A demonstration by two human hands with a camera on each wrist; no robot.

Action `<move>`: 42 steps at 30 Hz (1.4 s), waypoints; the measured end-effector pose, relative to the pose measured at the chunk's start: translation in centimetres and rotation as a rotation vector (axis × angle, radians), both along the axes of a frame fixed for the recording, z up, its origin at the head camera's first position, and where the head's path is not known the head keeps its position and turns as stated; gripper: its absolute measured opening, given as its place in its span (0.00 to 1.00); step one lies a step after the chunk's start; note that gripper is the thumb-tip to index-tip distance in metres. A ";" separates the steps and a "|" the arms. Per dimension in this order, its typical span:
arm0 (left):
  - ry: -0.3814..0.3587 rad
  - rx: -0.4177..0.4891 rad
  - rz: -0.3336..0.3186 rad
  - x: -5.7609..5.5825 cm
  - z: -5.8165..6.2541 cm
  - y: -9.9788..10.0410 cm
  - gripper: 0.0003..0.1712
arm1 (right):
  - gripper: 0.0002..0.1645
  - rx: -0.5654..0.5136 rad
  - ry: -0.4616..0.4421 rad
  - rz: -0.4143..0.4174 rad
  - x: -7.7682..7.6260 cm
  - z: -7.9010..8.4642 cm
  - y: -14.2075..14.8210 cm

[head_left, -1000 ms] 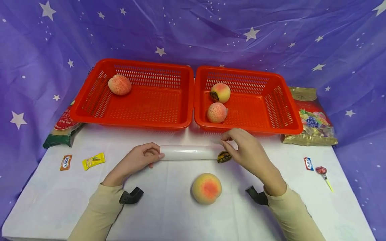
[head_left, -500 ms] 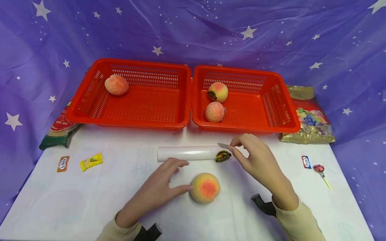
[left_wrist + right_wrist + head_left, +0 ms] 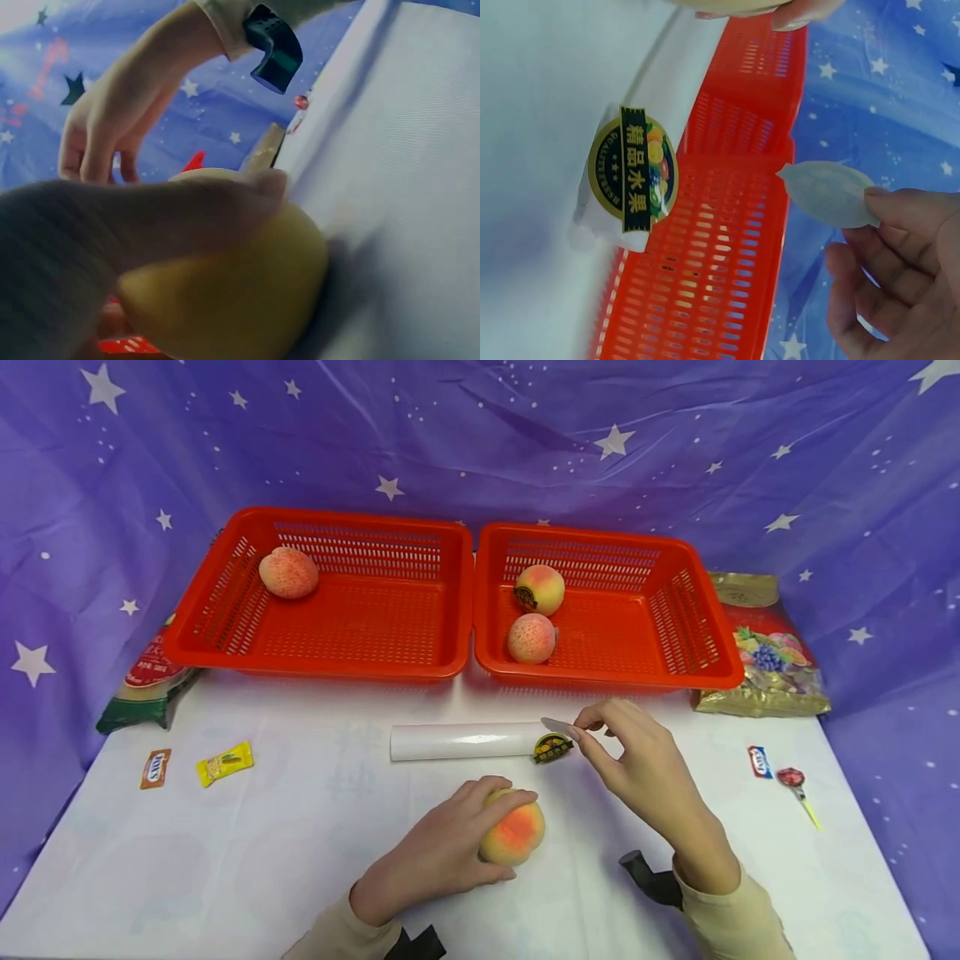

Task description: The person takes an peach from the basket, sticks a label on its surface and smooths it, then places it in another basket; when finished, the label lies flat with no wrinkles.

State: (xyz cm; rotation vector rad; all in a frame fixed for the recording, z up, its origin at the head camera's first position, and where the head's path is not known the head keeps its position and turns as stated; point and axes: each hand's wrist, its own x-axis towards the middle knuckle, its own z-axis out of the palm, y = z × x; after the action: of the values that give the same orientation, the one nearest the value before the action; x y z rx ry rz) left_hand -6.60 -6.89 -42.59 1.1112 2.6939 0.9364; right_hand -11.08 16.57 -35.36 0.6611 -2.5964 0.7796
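My left hand [image 3: 442, 847] grips a yellow-pink peach [image 3: 519, 833] on the white table, fingers over its top and thumb at its near side. In the left wrist view the thumb crosses the peach [image 3: 240, 300]. My right hand [image 3: 637, 768] pinches a small sticker [image 3: 557, 726] between thumb and forefinger. In the right wrist view that sticker [image 3: 830, 195] shows a pale, greyish back with pointed ends. Left of the right hand lies a white label roll [image 3: 465, 742], with a round black-and-gold fruit label [image 3: 552, 747] at its right end.
Two red baskets stand at the back; the left basket [image 3: 315, 670] holds one peach, the right basket [image 3: 622, 679] two. Snack bags [image 3: 146, 681] [image 3: 772, 652] lie beside them. Wrapped candies [image 3: 225, 764] [image 3: 760, 762] lie at both sides, with a lollipop [image 3: 792, 778] at right.
My left hand has left the roll's left end, moved toward me and right, and taken hold of the peach. My right hand has drawn slightly right, with the sticker now showing in its fingers.
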 end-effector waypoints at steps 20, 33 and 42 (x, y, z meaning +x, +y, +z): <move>-0.702 0.669 0.337 -0.6 4.8 0.0 0.47 | 0.08 -0.236 0.557 0.252 3.2 0.8 -5.7; -0.652 0.702 0.326 -1.0 4.7 0.1 0.46 | 0.06 -0.095 0.439 0.286 3.8 0.9 -5.3; -0.662 0.733 0.322 -1.0 4.3 0.0 0.47 | 0.07 -0.102 0.428 0.276 4.1 0.9 -5.2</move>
State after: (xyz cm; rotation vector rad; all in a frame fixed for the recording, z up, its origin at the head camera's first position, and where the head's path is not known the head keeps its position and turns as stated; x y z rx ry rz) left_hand -7.65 -6.86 -38.27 0.2801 2.0215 2.0073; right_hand -7.03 11.41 -34.43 1.0424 -2.0927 0.7470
